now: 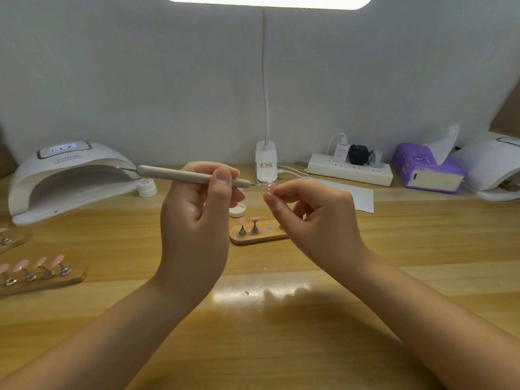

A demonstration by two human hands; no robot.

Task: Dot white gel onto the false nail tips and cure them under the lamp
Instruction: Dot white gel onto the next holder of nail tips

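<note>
My left hand (197,209) grips a grey dotting pen (180,174) held level, its metal point almost at a pink false nail tip (269,188). That tip carries three white dots and is pinched by the fingertips of my right hand (312,218). Below the hands lies a small wooden holder (257,237) with two pink tips on metal stands and one bare magnet spot; my right hand hides its right end. The white curing lamp (70,178) stands at the back left with its display lit. A white gel jar (147,187) sits by the lamp, and its lid (237,210) lies behind the holder.
A longer wooden holder (42,281) with several pink tips lies at the left edge, another (9,243) above it. At the back stand a desk lamp base (266,164), a power strip (350,168), a purple tissue pack (427,167), a paper sheet (361,197) and a second lamp (495,167).
</note>
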